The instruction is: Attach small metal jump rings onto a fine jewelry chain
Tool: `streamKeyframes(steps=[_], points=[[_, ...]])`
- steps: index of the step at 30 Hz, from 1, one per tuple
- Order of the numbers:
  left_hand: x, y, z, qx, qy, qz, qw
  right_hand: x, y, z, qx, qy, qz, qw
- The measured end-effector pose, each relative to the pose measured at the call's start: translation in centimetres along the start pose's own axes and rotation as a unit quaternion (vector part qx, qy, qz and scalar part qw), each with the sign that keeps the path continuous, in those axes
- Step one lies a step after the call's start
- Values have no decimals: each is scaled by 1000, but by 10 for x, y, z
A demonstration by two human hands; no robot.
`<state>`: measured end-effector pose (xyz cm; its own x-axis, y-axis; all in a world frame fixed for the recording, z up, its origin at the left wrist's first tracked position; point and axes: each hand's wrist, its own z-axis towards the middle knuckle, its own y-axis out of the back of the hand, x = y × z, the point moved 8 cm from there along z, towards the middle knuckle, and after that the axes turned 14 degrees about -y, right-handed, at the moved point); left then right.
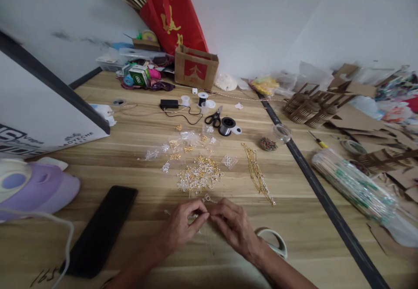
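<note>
Close together at the front of the table, both my hands are in a pinch. My left hand (184,221) has thumb and forefinger pressed together, and my right hand (233,226) meets it fingertip to fingertip. Whatever lies between the fingertips is too small to make out. A silver-coloured chain (207,198) shows just behind the fingertips, and more links appear by my left hand. Beyond them lies a loose pile of gold and silver jewellery findings (199,173). Gold chains (256,173) are laid out to the right of the pile.
Behind the pile are small bags of findings (174,145), black-handled scissors (214,118) and a wire spool (226,126). A bead dish (268,143) stands right of them. A tape roll (272,242) lies beside my right forearm, a black phone (101,230) to the left.
</note>
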<state>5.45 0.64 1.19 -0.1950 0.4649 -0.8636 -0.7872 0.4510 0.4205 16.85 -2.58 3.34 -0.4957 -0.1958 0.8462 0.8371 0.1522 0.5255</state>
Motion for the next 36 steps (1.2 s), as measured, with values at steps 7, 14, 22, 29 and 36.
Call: streamKeyframes(steps=[7, 14, 22, 29, 36], points=[[-1, 0, 1, 0, -13, 17, 1000, 6, 5, 0, -9, 26, -16, 999], [-3, 2, 4, -6, -24, 32, 999, 1, 6, -1, -36, 17, -27, 999], [-2, 3, 7, -1, -35, 61, 997, -1, 6, 0, -47, 19, -33, 998], [0, 10, 15, 14, -62, 177, 982, -6, 6, 0, -65, 26, -33, 997], [3, 11, 22, 31, -93, 388, 916, -6, 5, -1, -72, 28, -52, 996]])
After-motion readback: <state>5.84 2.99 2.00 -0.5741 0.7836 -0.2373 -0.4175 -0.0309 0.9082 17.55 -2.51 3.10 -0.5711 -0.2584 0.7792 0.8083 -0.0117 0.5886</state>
